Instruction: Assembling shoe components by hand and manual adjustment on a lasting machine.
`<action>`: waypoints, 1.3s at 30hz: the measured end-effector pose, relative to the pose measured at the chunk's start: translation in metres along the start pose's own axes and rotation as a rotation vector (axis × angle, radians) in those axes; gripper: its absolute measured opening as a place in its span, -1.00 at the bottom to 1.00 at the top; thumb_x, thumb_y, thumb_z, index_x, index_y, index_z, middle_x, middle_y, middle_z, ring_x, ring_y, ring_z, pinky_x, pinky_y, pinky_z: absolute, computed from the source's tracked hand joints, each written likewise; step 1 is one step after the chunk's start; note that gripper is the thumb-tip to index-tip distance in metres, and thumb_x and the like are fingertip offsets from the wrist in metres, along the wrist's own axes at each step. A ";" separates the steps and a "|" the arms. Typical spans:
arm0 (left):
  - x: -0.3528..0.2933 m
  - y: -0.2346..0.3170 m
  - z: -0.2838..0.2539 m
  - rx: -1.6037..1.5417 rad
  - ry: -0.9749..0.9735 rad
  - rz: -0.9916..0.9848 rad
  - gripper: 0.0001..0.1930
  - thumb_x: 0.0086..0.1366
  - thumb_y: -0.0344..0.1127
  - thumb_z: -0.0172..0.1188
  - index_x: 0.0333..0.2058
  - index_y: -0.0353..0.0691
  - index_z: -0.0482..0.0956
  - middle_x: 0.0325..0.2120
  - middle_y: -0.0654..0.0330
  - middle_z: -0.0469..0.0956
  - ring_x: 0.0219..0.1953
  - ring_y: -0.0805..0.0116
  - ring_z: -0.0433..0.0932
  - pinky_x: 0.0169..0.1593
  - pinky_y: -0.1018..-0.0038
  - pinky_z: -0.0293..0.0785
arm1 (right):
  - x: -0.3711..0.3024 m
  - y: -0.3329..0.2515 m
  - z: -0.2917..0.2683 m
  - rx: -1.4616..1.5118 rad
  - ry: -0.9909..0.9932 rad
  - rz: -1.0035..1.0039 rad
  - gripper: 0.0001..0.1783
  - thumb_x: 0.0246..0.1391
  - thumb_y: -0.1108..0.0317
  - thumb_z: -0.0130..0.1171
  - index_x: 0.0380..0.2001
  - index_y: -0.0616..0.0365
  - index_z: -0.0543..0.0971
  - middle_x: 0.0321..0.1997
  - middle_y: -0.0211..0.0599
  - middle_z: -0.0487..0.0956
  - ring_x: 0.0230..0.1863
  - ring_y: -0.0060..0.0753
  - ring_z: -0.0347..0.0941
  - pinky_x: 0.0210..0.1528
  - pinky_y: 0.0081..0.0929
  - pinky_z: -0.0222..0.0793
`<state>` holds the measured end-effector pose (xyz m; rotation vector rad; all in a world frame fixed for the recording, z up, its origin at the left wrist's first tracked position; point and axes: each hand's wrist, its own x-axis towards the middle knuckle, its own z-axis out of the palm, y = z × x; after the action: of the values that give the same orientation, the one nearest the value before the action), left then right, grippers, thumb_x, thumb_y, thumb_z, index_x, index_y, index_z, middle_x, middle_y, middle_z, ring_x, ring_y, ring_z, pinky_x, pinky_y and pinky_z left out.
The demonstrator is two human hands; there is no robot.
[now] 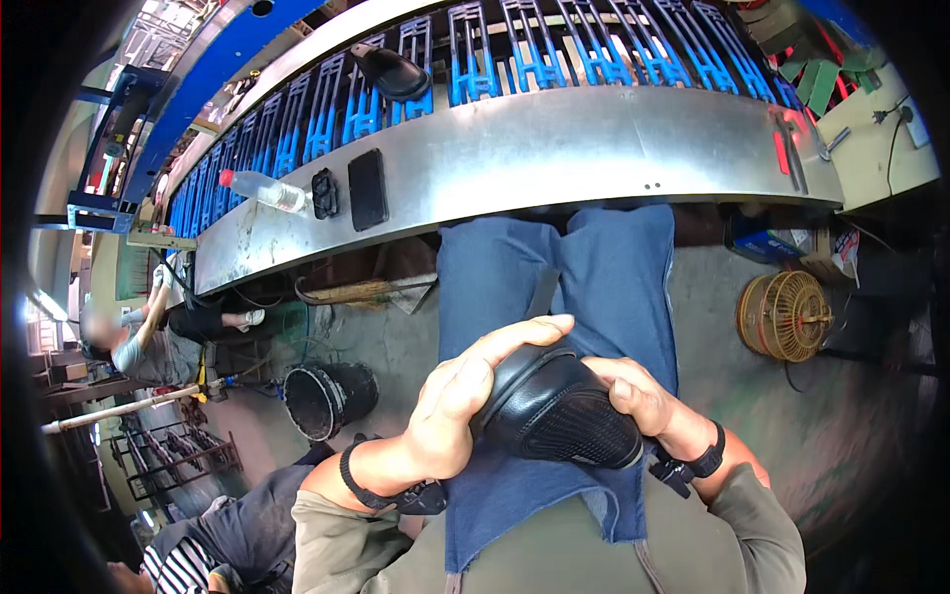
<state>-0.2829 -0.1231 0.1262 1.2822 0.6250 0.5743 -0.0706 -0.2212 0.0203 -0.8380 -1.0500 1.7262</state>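
A black leather shoe (564, 411) with a perforated or mesh-patterned upper is held over my lap, tilted, its rounded end toward the lower right. My left hand (455, 401) wraps round its left side, the thumb laid along the upper edge. On the other side my right hand (633, 396) grips the shoe with curled fingers. A dark strip (542, 294) sticks up beyond the shoe; what it belongs to is unclear. Underneath lies a blue denim apron (554, 505) across my lap and legs.
Ahead runs a metal bench (554, 148) beside a line of blue racks (475, 69), with another black shoe (391, 71). A phone (367, 188), a bottle (265, 188) and pliers (795, 153) lie on the bench. A bucket (327, 396), a fan (787, 315) and two people are nearby.
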 end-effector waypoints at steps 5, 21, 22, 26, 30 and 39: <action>-0.006 0.016 -0.010 0.298 -0.113 0.142 -0.26 0.26 -0.37 0.26 0.34 -0.49 0.15 0.32 -0.29 0.22 0.37 -0.06 0.25 0.42 0.16 0.10 | -0.005 0.008 0.000 0.032 0.041 0.041 -0.24 0.30 -0.29 -0.11 -0.05 0.32 0.54 -0.24 -0.32 0.59 -0.20 -0.55 0.44 -0.16 -0.52 0.35; -0.002 -0.026 0.019 0.614 0.113 0.292 -0.08 0.20 -0.41 0.37 0.39 -0.52 -0.03 0.15 -0.19 0.44 0.17 0.07 0.49 0.24 0.29 0.39 | -0.021 0.028 0.000 0.219 0.203 0.014 -0.24 0.37 -0.25 -0.19 0.03 0.35 0.51 -0.12 -0.33 0.59 -0.10 -0.57 0.45 -0.05 -0.54 0.36; 0.002 -0.027 0.021 0.609 0.106 0.318 -0.08 0.20 -0.41 0.37 0.39 -0.52 -0.03 0.15 -0.19 0.44 0.17 0.07 0.49 0.24 0.29 0.39 | -0.022 0.027 -0.003 0.296 0.245 0.015 -0.22 0.39 -0.25 -0.21 0.10 0.35 0.50 -0.04 -0.27 0.61 -0.04 -0.52 0.49 0.01 -0.52 0.40; 0.018 -0.017 0.032 0.555 0.036 0.335 -0.06 0.10 -0.22 0.54 0.33 -0.45 0.18 0.08 -0.14 0.54 0.04 0.14 0.62 0.11 0.34 0.54 | -0.025 0.022 -0.015 0.554 0.219 -0.047 -0.19 0.40 -0.25 -0.27 0.28 0.33 0.37 0.19 -0.12 0.54 0.15 -0.32 0.49 0.21 -0.38 0.41; 0.048 0.015 0.028 0.596 -0.090 0.377 -0.08 0.08 -0.22 0.55 0.31 -0.44 0.23 -0.04 -0.17 0.60 -0.02 0.10 0.66 0.06 0.32 0.58 | -0.020 0.004 -0.007 0.769 0.189 -0.080 -0.10 0.33 -0.32 -0.19 0.42 0.23 0.16 0.43 -0.01 0.29 0.38 -0.08 0.31 0.42 -0.13 0.23; 0.059 0.038 0.011 0.723 -0.298 0.235 -0.27 0.20 -0.33 0.41 0.32 -0.29 0.30 -0.38 -0.12 0.65 -0.27 0.13 0.72 -0.17 0.45 0.55 | -0.022 -0.001 -0.003 0.834 0.104 -0.126 -0.11 0.33 -0.31 -0.17 0.42 0.21 0.17 0.40 0.00 0.33 0.36 -0.11 0.34 0.41 -0.14 0.25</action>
<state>-0.2352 -0.0820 0.1593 2.0972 0.4423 0.3363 -0.0598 -0.2404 0.0221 -0.3072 -0.2360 1.7615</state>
